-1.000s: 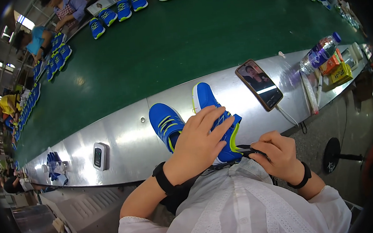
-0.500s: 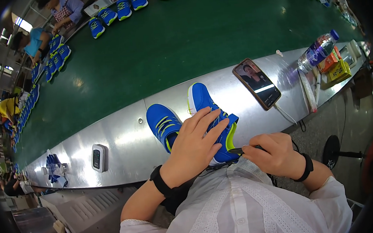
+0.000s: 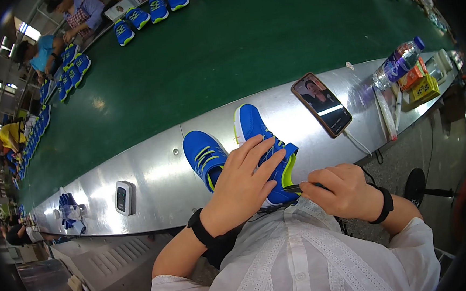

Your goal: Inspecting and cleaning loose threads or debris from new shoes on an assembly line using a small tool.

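Note:
A blue sneaker [image 3: 251,120] with lime-green lining lies on the metal ledge, toe pointing away from me. My left hand [image 3: 240,172] is laid over it, fingers spread across its upper and thumb toward the heel, holding it down. My right hand [image 3: 338,188] is closed round a slim dark tool [image 3: 294,188] of a kind I cannot make out. Its thin end touches the sneaker's heel collar; the rest is mostly hidden in my fingers. Beside them on the left rests a second blue sneaker [image 3: 201,152], partly covered by my left hand.
Beyond the metal ledge [image 3: 153,167] runs a green conveyor belt [image 3: 226,54] with several sneakers along its far side. A phone [image 3: 322,104] with a white cable, a water bottle [image 3: 400,62] and small boxes [image 3: 422,90] stand right; a small white device [image 3: 123,197] lies left. Co-workers sit far left.
The sneakers at the belt's far side have shifted slightly to the right. My right hand has turned a little, with more of the tool's green-tinged rear showing. My left hand stays put.

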Tool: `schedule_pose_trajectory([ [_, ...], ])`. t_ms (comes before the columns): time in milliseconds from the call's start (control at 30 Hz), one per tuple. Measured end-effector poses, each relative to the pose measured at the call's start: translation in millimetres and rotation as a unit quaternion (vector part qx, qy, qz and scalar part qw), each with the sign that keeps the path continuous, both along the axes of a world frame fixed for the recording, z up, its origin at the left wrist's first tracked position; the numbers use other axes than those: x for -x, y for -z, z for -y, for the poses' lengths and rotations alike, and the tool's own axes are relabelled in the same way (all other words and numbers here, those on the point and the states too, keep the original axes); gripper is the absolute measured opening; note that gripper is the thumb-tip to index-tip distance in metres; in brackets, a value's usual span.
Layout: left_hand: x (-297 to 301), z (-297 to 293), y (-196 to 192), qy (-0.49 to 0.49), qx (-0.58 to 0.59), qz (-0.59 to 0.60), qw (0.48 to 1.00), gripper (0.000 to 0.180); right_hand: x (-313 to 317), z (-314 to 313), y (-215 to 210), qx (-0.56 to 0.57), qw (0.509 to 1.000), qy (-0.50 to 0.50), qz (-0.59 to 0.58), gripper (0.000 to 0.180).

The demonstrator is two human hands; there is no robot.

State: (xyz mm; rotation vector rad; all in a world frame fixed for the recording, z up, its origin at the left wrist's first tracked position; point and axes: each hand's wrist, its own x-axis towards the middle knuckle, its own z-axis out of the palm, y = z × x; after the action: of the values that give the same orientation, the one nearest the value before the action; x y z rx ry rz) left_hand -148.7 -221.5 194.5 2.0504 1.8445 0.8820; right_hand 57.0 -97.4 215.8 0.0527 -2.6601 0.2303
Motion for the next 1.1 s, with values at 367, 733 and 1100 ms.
schedule_pose_trajectory([
  [367, -1.3, 0.6, 0.0, -0.005, 0.000, -0.002, 1.000, 0.064, 0.9, -1.8, 0.0, -0.008, 1.000, -0.010, 0.002, 0.020],
  [733, -0.3, 2.6, -0.5, -0.004, 0.004, 0.000, 1.000, 0.061, -0.9, 2.1, -1.7, -0.005, 1.000, -0.018, -0.006, 0.020],
  [1100, 0.5, 3.1, 0.0, -0.002, 0.004, 0.001, 1.000, 0.061, -5.4, 4.2, 9.2, 0.042, 0.999, 0.025, -0.020, 0.023],
])
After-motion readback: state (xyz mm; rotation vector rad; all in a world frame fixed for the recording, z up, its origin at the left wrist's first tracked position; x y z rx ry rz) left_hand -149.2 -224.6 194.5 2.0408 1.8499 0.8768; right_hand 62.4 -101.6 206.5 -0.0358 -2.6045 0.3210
